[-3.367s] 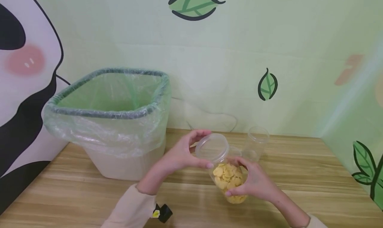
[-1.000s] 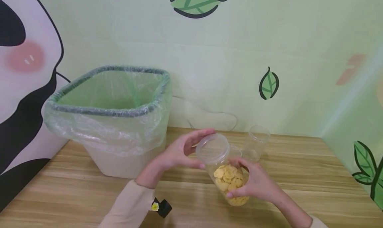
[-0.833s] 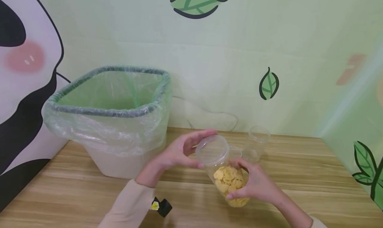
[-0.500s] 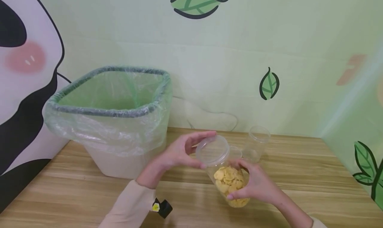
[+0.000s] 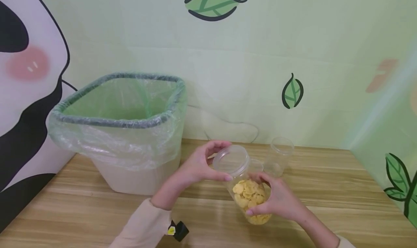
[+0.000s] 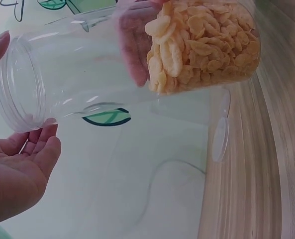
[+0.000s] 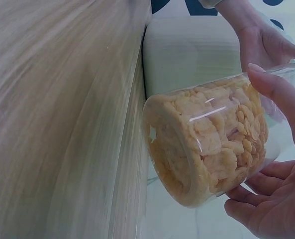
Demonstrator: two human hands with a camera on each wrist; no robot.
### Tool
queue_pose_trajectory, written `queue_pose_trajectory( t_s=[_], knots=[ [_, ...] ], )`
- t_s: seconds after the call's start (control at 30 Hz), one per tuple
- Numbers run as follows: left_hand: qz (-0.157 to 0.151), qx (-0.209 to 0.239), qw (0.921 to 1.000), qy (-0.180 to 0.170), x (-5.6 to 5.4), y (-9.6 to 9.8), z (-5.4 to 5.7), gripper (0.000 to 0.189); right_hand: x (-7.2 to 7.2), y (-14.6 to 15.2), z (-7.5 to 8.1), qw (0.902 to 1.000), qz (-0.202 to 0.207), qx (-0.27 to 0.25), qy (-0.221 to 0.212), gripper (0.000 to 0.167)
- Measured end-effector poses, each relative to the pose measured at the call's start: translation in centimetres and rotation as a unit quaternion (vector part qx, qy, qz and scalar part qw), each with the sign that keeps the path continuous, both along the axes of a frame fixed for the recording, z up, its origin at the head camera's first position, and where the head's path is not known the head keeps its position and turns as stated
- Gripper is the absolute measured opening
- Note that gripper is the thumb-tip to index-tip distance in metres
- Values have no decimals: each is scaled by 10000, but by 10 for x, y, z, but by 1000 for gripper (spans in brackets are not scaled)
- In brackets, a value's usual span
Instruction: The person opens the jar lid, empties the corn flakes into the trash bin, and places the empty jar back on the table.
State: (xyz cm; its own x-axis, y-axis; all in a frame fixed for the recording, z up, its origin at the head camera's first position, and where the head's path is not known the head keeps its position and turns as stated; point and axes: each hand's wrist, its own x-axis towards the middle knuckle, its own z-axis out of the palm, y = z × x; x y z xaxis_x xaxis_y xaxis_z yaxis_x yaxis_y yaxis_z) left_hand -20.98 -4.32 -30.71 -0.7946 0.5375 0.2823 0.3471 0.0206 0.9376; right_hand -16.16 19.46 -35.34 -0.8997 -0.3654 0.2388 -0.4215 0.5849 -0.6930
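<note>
A clear plastic jar (image 5: pixel 249 195), its lower part filled with yellow cornflakes (image 7: pixel 227 134), is held tilted above the wooden table, its top leaning left. My right hand (image 5: pixel 280 197) grips it round the lower body, thumb in front and fingers behind. At the top, my left hand (image 5: pixel 202 164) has its thumb and fingertips on opposite sides of the clear lid (image 5: pixel 231 161). In the left wrist view the lid (image 6: pixel 18 84) sits on the jar's mouth, fingertips touching its rim. The cornflakes (image 6: pixel 202 47) stay at the jar's bottom end.
A pale bin (image 5: pixel 137 177) lined with a green translucent bag stands at the left. Behind the jar are another clear container (image 5: pixel 281 155) and a clear round piece (image 5: pixel 255 165), partly hidden. A green wall (image 5: pixel 228 78) closes off the back of the table (image 5: pixel 342 190).
My left hand's fingers were stretched and further back round the lid a second ago; now the hand has turned and its thumb lies further across the front. The jar rises very slightly.
</note>
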Motion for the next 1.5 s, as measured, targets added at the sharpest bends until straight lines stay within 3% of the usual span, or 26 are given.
queue_pose_trajectory(
  t_s=[0.17,0.37,0.5,0.77,1.13,1.3,1.5],
  knots=[
    [76,-70,9999,-45,1,2,0,72,0,0,-1,10000,-19,1,-18,82],
    [-168,20,9998,-69,0,-1,-1,77,-1,1,-1,10000,-2,-35,-3,82],
    [-443,118,9989,20,-1,-4,-1,79,-1,1,-1,10000,6,-70,19,82],
    [-1322,499,9899,139,-4,-10,1,79,-1,0,0,9998,160,-108,47,79],
    [-1937,669,9782,332,-10,-14,-4,83,1,0,0,9991,391,-172,-32,82],
    [-1774,619,9816,338,-10,-14,-3,81,1,0,1,9992,367,-142,-39,82],
    [-1070,415,9931,224,-5,-11,-1,77,0,-1,0,9999,133,-31,-7,81]
  ],
)
